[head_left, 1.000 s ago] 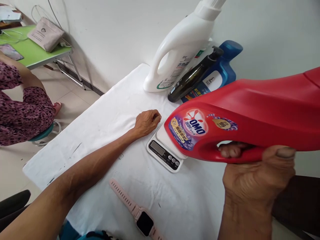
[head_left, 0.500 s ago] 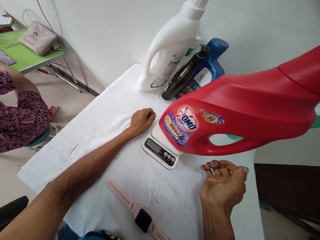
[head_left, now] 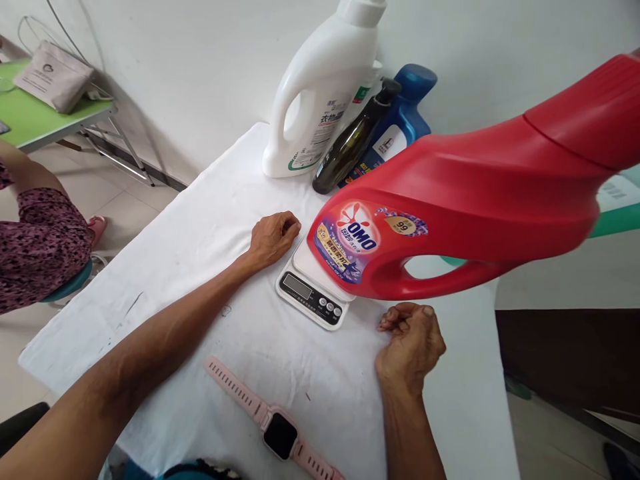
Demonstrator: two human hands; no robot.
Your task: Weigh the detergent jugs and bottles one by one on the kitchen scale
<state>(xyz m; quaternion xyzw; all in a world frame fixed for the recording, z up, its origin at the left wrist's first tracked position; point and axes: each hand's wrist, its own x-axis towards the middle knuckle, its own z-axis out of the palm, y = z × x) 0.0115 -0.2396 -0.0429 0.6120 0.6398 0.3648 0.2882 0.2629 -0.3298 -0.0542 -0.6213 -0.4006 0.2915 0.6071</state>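
A big red OMO laundry detergent bottle [head_left: 470,193] stands on a white kitchen scale [head_left: 314,301], its handle toward my right side. The scale's display looks blank. My left hand [head_left: 274,238] rests on the cloth just left of the scale, fingers curled into a loose fist, apart from the bottle. To the right of the scale, below the bottle's handle, my right hand [head_left: 411,345] is held with its fingers folded in toward the palm; nothing shows in it. A pink smartwatch [head_left: 280,435] lies on the cloth between my forearms.
Behind the scale stand a white jug-shaped bottle [head_left: 320,100], a dark pump bottle [head_left: 353,140] and a blue bottle [head_left: 407,110], near the wall. White cloth [head_left: 195,253] covers the table. At left, a seated person [head_left: 45,233] is near a green table [head_left: 30,123] holding a pouch [head_left: 54,77].
My right hand has moved slightly left and up, its fingers curling from a half-open palm into a loose fist. The whole view has shifted a little; my left hand keeps its place by the scale.
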